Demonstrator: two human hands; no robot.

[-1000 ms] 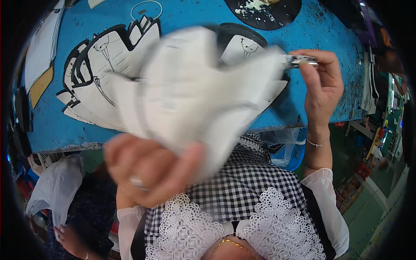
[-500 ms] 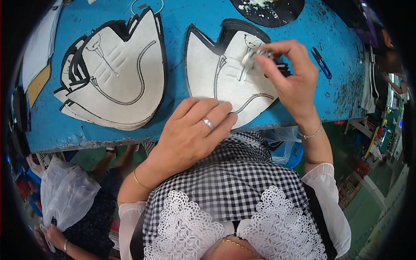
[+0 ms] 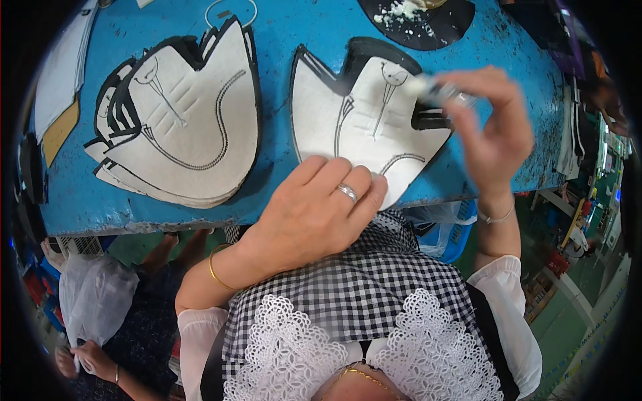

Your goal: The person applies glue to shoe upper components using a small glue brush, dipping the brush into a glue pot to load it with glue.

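A white, black-edged shoe upper piece (image 3: 374, 120) with stitched lines tops a pile on the right of the blue table. My left hand (image 3: 321, 204), a ring on one finger, grips this piece at its near edge with the fingers together; the thumb is hidden. Off the piece's right side, slightly raised, my right hand (image 3: 498, 127) pinches a small greyish tool with a pale tip (image 3: 421, 87), too smeared by motion to name. A second pile of similar shoe upper pieces (image 3: 194, 120) lies to the left.
A dark round sheet (image 3: 428, 37) bearing white crumbs lies at the table's far side. Papers (image 3: 63, 60) stick in at the left. The blue table (image 3: 274, 127) ends close to my body. Lower left, another person's hands (image 3: 93, 361) hold a translucent plastic bag (image 3: 97, 301).
My right hand has moved right, off the stitched lines, carrying the small tool. My left hand and the right-hand pieces appear slightly further right and lower.
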